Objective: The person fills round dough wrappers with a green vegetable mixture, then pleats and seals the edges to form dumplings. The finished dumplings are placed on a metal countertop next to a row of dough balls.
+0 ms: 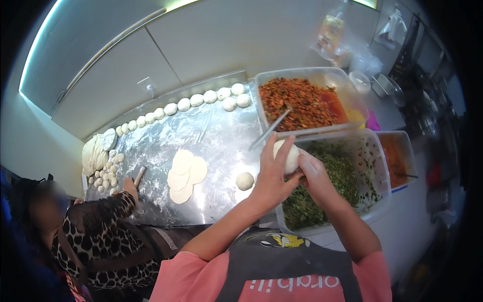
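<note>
Between my two hands is a round, pale stuffed dough bun [290, 160], held up over the near left corner of a plastic tub of chopped green filling [337, 187]. My left hand [272, 177] wraps its fingers over the bun's near side. From the right, the fingers of my right hand [316, 174] press against it. Its underside is hidden. On the floured metal worktop [226, 139], left of my left wrist, sits another dough ball [245, 181]. Farther left lie several flat, overlapping dough wrappers [182, 175].
Round buns [196, 100] line the worktop's back edge. A tub of reddish chopped filling [302, 102] holds a metal utensil [272, 128]. Left, a co-worker's hand [130, 187] is at a rolling pin [140, 175], near small dough pieces [106, 175] and a large dough mass [94, 154].
</note>
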{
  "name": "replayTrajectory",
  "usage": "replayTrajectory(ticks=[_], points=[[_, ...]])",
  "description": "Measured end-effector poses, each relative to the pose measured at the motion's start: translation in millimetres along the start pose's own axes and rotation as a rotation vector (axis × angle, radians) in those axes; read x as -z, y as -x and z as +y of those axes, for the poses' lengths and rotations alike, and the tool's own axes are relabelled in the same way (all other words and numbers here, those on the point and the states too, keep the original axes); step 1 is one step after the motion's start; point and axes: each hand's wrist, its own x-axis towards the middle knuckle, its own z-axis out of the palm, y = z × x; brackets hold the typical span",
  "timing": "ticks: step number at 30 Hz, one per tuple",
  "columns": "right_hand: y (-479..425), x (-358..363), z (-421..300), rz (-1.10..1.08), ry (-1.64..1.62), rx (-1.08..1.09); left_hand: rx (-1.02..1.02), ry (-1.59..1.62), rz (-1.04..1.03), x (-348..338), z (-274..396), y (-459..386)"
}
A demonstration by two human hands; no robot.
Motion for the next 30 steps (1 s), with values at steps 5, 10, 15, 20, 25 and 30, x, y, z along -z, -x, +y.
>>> replayTrajectory(ticks=[5,10,15,20,25,30], points=[[-17.1,-24.8,-3.7,0.010,0.184,0.073,0.722,1.303,-0.036,39.6,-62.3,-16.6],[2.7,-0.2,7.4,0.252,0.371,0.048,0.821,1.699,0.164,73.9,-209.2,-30.4],[40.1,32.5,66.0,0.510,0.454,-0.176,1.006,0.967,0.186,85.0,-342.8,-82.2],[47.3,29.4,81.7,0.600,0.557,-0.306,0.659,-0.059,0.080,73.0,-434.0,-131.3],[49.4,25.3,85.7,0.599,0.651,-0.335,0.358,-0.568,0.027,60.6,-446.8,-157.6],[48.5,20.9,75.9,0.602,0.658,-0.368,0.341,-0.651,-0.006,54.9,-456.5,-164.3]])
